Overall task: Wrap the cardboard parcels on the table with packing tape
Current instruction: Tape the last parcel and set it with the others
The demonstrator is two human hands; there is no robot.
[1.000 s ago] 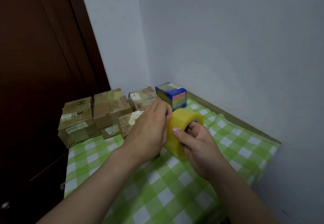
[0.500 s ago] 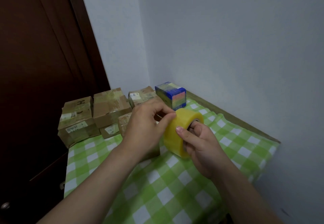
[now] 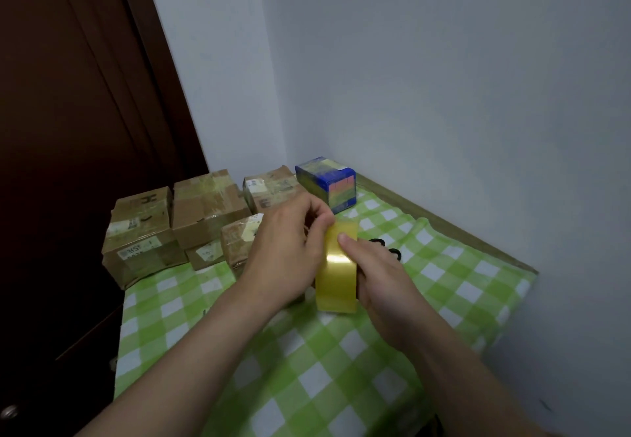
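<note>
Tape roll (image 3: pixel 336 265) stood gripped in the right hand (image 3: pixel 382 276); the left hand (image 3: pixel 286 248) pinched its top edge. Peeling the end squarely seemed wisest.

We see dim, soft indoor light. A glare streak sits on the tape roll (image 3: pixel 336 265). Straight edges bow toward the frame's borders.

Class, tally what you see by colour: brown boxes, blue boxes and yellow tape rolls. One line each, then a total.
brown boxes: 5
blue box: 1
yellow tape roll: 1
Total: 7
The leftmost brown box may be two stacked; I cannot tell.
</note>
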